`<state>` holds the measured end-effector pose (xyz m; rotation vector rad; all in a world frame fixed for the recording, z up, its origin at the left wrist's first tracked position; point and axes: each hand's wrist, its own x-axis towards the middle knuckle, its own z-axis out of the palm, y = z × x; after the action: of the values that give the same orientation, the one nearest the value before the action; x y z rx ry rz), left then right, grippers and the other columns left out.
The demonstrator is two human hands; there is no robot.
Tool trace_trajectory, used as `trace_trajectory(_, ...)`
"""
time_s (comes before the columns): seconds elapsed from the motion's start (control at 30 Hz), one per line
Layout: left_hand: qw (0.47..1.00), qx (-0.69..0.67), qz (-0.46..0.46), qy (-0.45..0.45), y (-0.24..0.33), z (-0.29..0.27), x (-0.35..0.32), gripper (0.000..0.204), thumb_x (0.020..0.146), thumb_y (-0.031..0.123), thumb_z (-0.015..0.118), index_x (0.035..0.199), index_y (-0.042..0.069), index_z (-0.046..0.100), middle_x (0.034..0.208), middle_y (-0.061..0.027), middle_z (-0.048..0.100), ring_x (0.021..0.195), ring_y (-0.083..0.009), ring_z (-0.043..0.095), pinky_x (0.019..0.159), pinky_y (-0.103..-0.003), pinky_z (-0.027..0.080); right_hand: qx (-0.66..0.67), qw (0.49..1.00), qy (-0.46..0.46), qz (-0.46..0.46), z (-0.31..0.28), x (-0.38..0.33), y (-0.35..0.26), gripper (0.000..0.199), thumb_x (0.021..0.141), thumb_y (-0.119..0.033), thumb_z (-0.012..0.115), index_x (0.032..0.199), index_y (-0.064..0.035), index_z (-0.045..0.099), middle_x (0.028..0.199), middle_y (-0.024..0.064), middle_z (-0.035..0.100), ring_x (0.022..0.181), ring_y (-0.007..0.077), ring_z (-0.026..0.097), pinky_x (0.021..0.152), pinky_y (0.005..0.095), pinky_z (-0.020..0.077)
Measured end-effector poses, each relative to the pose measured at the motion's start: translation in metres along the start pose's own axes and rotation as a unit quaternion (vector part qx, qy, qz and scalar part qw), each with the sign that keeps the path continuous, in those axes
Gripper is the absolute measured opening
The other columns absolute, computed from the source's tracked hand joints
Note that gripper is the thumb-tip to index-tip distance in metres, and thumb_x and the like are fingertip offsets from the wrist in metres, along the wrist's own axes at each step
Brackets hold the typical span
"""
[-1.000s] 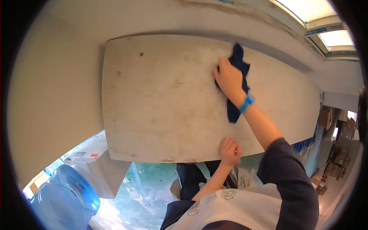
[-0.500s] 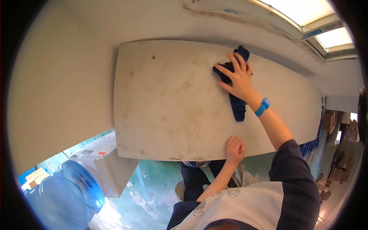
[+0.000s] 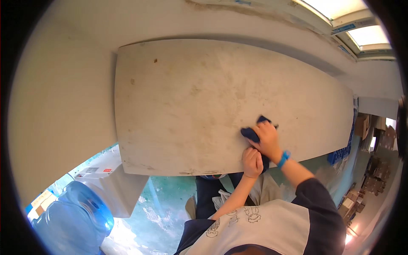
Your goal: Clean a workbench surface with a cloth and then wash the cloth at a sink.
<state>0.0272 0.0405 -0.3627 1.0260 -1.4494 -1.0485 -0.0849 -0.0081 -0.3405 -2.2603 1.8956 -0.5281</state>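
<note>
A stained off-white tabletop (image 3: 187, 106) stretches out in front of me. Close to its near edge, my right hand (image 3: 267, 139), with a blue band on the wrist, is bent over a bunched dark blue cloth (image 3: 250, 134) and grips it. Part of the cloth sticks out past the fingers and more of it hangs toward the table's edge below the palm. Right beside it, my left hand (image 3: 253, 163) is closed in a fist at the near edge, with nothing visible in it. Whether the fist touches the cloth is unclear.
Walls border the table on the left and at the back. On the floor to the left stand a white box-shaped item (image 3: 104, 180) and large blue water bottles (image 3: 70, 219). A blue plastic crate (image 3: 339, 155) is under the right end, with cardboard boxes (image 3: 373, 180) farther right.
My right hand has drawn the cloth from the far side of the table toward me, near my left fist. The spread fingers have curled in. My left hand has shifted only slightly.
</note>
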Motion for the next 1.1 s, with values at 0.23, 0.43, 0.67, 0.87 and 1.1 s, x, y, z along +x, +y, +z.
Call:
trace_trajectory(0.23,0.999,0.043,-0.025,-0.004,-0.003,0.008,-0.009,0.011,0.077,0.006,0.053,0.068,0.0,0.055,0.075,-0.0157,0.055,0.072,-0.0344,0.054,0.067,-0.043,0.044,-0.017,0.981,0.188,-0.035,0.042,0.255,0.029,0.036,0.077,-0.032,0.07,0.101,-0.0076,0.059,0.09,0.0127,0.061,0.084,0.0314,0.058,0.068,0.0418,0.0471)
trace_trajectory(0.43,0.993,0.106,-0.042,-0.036,-0.002,-0.002,-0.013,0.012,0.077,0.007,0.052,0.066,0.001,0.054,0.072,-0.0131,0.053,0.069,-0.032,0.051,0.063,-0.042,0.041,0.076,0.991,-0.064,-0.092,-0.002,0.078,0.046,0.044,0.058,-0.03,0.081,0.092,-0.0071,0.064,0.087,0.0143,0.062,0.083,0.0327,0.06,0.07,0.0424,0.0489)
trace_trajectory(0.67,0.996,0.086,-0.014,-0.034,0.003,0.012,-0.002,0.014,0.076,0.007,0.052,0.064,0.001,0.051,0.069,-0.0125,0.051,0.066,-0.0305,0.049,0.06,-0.04,0.039,0.03,0.998,0.053,-0.025,0.016,0.252,0.056,0.044,0.073,-0.037,0.071,0.1,-0.0047,0.06,0.085,0.0177,0.063,0.08,0.0348,0.061,0.064,0.0441,0.0489)
trace_trajectory(0.87,0.994,0.102,-0.028,-0.022,0.002,-0.001,-0.008,0.014,0.076,0.007,0.051,0.064,0.001,0.052,0.069,-0.0124,0.051,0.065,-0.03,0.049,0.06,-0.04,0.039,0.105,0.976,-0.151,-0.115,-0.004,0.079,0.06,0.048,0.068,-0.038,0.075,0.099,-0.0033,0.062,0.096,0.0154,0.064,0.087,0.0346,0.061,0.069,0.045,0.05)
trace_trajectory(1.1,0.998,0.066,-0.01,-0.003,0.004,0.016,0.003,0.014,0.076,0.005,0.053,0.063,0.001,0.051,0.069,-0.012,0.051,0.065,-0.0304,0.049,0.06,-0.04,0.039,0.013,0.997,0.022,0.079,0.015,0.312,0.068,0.042,0.077,-0.042,0.066,0.099,-0.0062,0.063,0.093,0.0191,0.065,0.087,0.0374,0.062,0.067,0.0449,0.0501)
